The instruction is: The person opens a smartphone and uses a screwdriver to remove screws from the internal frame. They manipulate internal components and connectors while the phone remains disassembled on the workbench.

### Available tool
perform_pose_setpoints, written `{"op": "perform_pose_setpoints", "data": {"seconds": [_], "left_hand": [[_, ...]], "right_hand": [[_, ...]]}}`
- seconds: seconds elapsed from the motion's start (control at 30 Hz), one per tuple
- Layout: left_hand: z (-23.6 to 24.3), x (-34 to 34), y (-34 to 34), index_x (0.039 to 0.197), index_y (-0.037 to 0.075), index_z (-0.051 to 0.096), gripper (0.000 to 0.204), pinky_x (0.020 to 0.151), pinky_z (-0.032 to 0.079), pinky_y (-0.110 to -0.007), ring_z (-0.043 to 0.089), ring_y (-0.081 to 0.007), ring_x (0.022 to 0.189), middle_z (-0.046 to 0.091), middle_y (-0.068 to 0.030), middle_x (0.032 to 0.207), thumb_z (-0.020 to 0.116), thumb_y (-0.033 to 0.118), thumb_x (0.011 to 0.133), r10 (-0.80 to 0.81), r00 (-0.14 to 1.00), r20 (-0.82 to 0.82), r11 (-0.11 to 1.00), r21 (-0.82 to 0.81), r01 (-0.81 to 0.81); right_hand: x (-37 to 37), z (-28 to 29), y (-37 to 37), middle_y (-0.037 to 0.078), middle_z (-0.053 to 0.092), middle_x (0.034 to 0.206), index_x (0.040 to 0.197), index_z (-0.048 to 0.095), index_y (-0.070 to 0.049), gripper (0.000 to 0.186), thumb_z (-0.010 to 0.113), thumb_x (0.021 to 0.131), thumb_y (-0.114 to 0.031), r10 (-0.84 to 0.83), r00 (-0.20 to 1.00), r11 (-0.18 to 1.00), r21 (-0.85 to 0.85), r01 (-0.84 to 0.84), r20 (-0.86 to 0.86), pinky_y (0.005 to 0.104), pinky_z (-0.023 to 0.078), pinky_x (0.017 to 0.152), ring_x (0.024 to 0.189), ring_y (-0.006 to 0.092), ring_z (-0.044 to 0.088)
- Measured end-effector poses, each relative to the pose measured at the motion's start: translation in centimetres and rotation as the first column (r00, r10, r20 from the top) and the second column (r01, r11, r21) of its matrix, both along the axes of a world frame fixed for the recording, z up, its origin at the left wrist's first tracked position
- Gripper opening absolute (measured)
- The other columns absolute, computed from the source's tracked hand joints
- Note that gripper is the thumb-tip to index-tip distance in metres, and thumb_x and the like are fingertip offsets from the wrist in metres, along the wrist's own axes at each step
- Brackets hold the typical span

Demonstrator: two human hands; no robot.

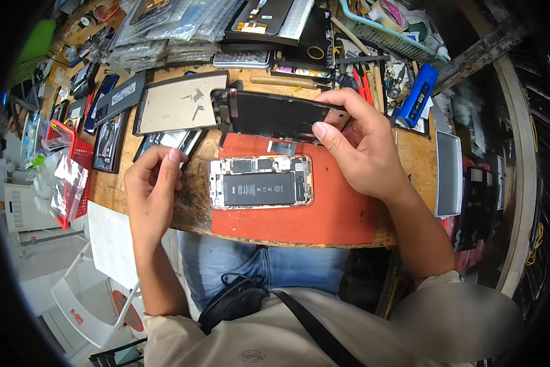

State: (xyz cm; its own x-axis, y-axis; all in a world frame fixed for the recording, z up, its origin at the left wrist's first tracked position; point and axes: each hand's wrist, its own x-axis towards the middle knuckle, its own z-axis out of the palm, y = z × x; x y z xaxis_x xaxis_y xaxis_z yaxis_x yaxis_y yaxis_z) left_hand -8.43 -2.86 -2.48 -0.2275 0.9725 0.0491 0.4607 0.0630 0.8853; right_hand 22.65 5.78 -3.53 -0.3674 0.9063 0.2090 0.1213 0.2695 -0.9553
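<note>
An opened smartphone body [261,181] lies flat on a red-orange mat [342,208], its black battery [260,188] and inner boards exposed. Above its far side, a detached phone screen [275,114] is held up on edge, dark inner face toward me. My right hand [364,140] grips the screen's right end between thumb and fingers. Loose flex cables [225,110] hang at the screen's left end. My left hand [156,189] is left of the phone body, thumb and fingers pinched together; what they hold, if anything, is hidden. Under the raised screen lies a small grey strip [282,147].
A shallow beige-lined tray [180,103] stands behind my left hand. Bagged screens [171,30] are stacked at the back. A blue device [417,95], red-handled pliers [364,85] and a teal basket [397,37] stand right. A red basket [73,174] hangs left; a grey tray [448,174] is right.
</note>
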Motion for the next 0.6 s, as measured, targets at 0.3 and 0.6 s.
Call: {"op": "perform_pose_setpoints", "data": {"seconds": [0.3, 0.6], "left_hand": [[-0.7, 6.0, -4.2, 0.106, 0.004, 0.08, 0.016, 0.05, 0.042, -0.036, 0.055, -0.0217, 0.052, 0.056, -0.0072, 0.064, 0.077, 0.006, 0.09, -0.253, 0.821, -0.512, 0.899, 0.19, 0.395], [-1.3, 6.4, -3.2, 0.117, 0.008, 0.08, 0.032, 0.047, 0.041, -0.037, 0.051, -0.0218, 0.047, 0.052, -0.0041, 0.062, 0.08, 0.007, 0.085, -0.158, 0.766, -0.623, 0.912, 0.207, 0.355]], "right_hand": [[0.1, -0.1, 0.5, 0.003, 0.068, 0.092, 0.122, 0.065, -0.004, 0.026, 0.067, 0.097, 0.001, 0.083, 0.993, 0.989, 0.118, -0.093, 0.084, 0.0259, 0.049, 0.067, 0.076, 0.0079, 0.059], [-1.5, -1.4, -0.7, 0.007, 0.07, 0.086, 0.119, 0.066, -0.002, 0.025, 0.068, 0.095, 0.004, 0.088, 0.996, 0.991, 0.099, -0.09, 0.026, 0.0277, 0.053, 0.067, 0.074, 0.0104, 0.066]]}}
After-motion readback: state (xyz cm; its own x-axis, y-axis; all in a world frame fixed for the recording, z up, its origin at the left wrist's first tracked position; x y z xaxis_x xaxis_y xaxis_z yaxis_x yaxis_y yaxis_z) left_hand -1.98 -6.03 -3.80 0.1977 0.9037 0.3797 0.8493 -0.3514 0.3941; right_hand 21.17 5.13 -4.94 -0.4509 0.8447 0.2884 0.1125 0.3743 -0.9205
